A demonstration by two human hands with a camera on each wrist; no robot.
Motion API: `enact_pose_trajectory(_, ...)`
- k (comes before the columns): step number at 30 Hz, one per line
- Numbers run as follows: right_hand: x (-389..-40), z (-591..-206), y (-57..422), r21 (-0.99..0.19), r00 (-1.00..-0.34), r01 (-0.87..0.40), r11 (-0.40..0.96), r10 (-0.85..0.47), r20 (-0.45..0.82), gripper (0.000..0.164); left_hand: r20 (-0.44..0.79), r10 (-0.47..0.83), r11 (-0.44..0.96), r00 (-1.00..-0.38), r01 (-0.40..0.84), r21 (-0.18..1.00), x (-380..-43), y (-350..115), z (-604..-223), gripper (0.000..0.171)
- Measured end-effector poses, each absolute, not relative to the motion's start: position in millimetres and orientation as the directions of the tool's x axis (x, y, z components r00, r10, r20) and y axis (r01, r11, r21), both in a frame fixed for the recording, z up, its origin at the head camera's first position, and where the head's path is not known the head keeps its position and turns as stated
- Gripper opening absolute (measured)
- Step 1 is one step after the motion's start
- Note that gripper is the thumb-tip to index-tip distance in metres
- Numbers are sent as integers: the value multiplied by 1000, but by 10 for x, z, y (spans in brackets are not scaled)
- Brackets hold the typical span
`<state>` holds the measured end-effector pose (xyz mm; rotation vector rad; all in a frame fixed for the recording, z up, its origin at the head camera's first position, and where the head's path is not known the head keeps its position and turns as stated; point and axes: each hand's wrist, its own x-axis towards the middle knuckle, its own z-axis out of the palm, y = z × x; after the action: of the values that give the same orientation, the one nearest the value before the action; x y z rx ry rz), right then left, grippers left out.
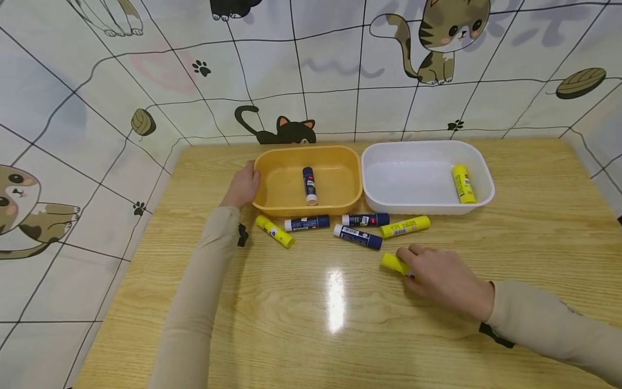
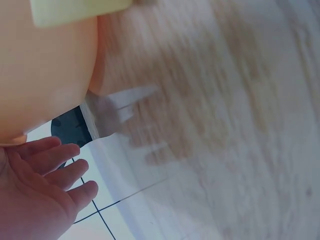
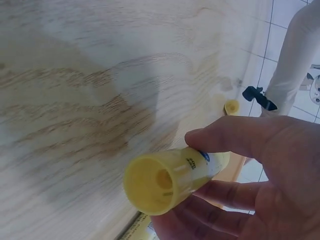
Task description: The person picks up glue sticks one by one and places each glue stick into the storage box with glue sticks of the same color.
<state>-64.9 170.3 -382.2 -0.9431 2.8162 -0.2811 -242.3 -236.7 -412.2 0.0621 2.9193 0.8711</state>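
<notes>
My right hand (image 1: 444,278) grips a yellow glue stick (image 3: 167,180) low over the table's right side, its round hollow end facing the right wrist camera. At the orange tray (image 1: 308,210), my left hand (image 1: 241,185) holds the left rim; in the left wrist view several fingers extend beside the outer wall. Inside that tray lies a navy glue stick (image 1: 309,186). The white tray (image 1: 413,208) holds a yellow glue stick (image 1: 464,184). In front of the trays lie three navy glue sticks, one of them (image 1: 358,236) nearest me, and yellow ones at left (image 1: 275,231) and right (image 1: 405,226).
Both trays stand side by side at the back of the wooden table (image 1: 291,335). Behind them rises a wall covering (image 1: 330,113) with cat drawings and grid lines, which continues along the left and right sides.
</notes>
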Motion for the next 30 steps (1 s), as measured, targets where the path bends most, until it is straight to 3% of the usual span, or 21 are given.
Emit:
enact_pose_trajectory(10, -671, -3870, 1730, -254, -795, -560, 789, -598, -105, 33, -102, 83, 848, -991, 16, 530, -2427, -2356, -4083, 50)
enact_pose_trajectory(20, -764, -3845, 1736, -249, -801, -557, 792, -592, -92, 35, -95, 83, 935, -992, 44, 353, -2439, -2355, -4081, 51)
enact_pose_trajectory(30, -914, -3682, 1727, -284, -822, -497, 820, -550, -148, 44, -101, 65, 957, -993, 33, 290, -2395, -2321, -4022, 51)
